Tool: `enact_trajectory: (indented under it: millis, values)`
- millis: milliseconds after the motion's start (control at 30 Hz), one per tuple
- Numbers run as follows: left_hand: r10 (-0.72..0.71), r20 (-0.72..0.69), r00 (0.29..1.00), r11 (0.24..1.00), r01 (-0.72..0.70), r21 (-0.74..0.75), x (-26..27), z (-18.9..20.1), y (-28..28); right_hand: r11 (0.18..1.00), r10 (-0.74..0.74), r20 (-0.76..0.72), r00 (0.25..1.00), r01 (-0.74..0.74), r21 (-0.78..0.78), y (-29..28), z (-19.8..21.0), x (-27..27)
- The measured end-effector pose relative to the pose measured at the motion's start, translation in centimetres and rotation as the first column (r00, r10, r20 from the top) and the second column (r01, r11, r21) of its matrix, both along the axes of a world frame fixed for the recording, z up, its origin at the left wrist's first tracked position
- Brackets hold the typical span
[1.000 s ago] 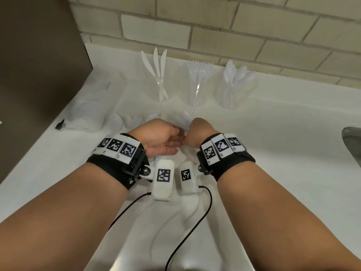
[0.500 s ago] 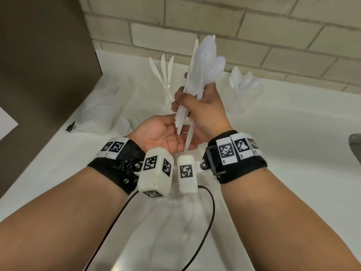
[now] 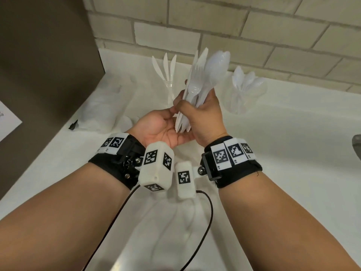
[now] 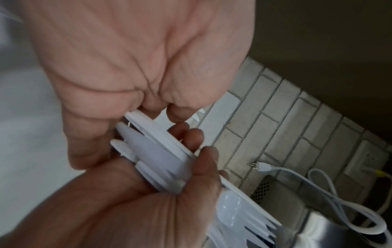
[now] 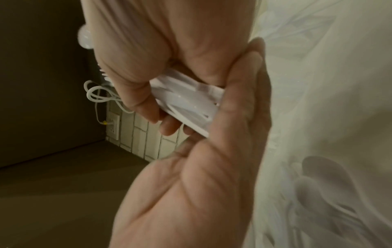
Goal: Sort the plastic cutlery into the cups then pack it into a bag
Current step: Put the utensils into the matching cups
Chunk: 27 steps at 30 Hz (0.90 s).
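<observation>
Bundle of mixed cutlery (image 3: 201,85) rose slightly | right hand (image 3: 203,114) gripped handles upright | left hand (image 3: 162,130) cupped beneath, relaxed, squaring ends for sorting

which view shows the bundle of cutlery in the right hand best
The head view: the whole bundle of cutlery stands upright in the right hand. The wrist views show only its handle ends among fingers; the left wrist adds fork tines.
</observation>
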State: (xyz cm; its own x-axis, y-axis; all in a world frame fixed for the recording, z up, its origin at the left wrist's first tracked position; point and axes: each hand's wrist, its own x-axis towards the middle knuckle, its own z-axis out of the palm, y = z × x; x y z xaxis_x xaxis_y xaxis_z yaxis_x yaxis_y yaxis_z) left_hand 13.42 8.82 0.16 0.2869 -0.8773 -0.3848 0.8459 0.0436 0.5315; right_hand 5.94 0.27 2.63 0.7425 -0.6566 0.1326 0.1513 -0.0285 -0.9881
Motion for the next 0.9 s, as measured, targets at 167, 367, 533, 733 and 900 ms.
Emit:
enact_trajectory:
  millis: [167, 367, 533, 733, 900]
  values:
    - [0.046, 0.004, 0.999, 0.998, -0.046, 0.051, -0.5, 0.1, 0.0, 0.999, 0.040, -0.005, 0.999, -0.040, -0.015, -0.6, -0.3, -0.1]
    - [-0.036, 0.088, 0.995, 0.995, 0.028, 0.094, 0.1, -0.3, 0.1, 0.996, 0.083, -0.065, 0.994, -0.082, 0.021, -0.4, -1.3, 0.3]
    - [-0.034, 0.567, 0.823, 0.999, 0.016, 0.036, 0.4, 1.1, 1.2, 0.971, 0.235, -0.075, 0.969, -0.238, -0.029, -0.6, -1.7, -0.3]
    - [0.011, 0.879, 0.477, 0.978, -0.188, 0.090, -0.6, 3.3, 1.2, 0.854, 0.472, -0.229, 0.852, -0.506, -0.120, 1.0, -2.0, -0.4]
    - [0.241, 0.827, 0.508, 0.918, -0.397, -0.024, -0.5, 2.9, 0.6, 0.879, 0.387, -0.429, 0.816, -0.467, -0.095, 0.7, -2.2, -0.1]
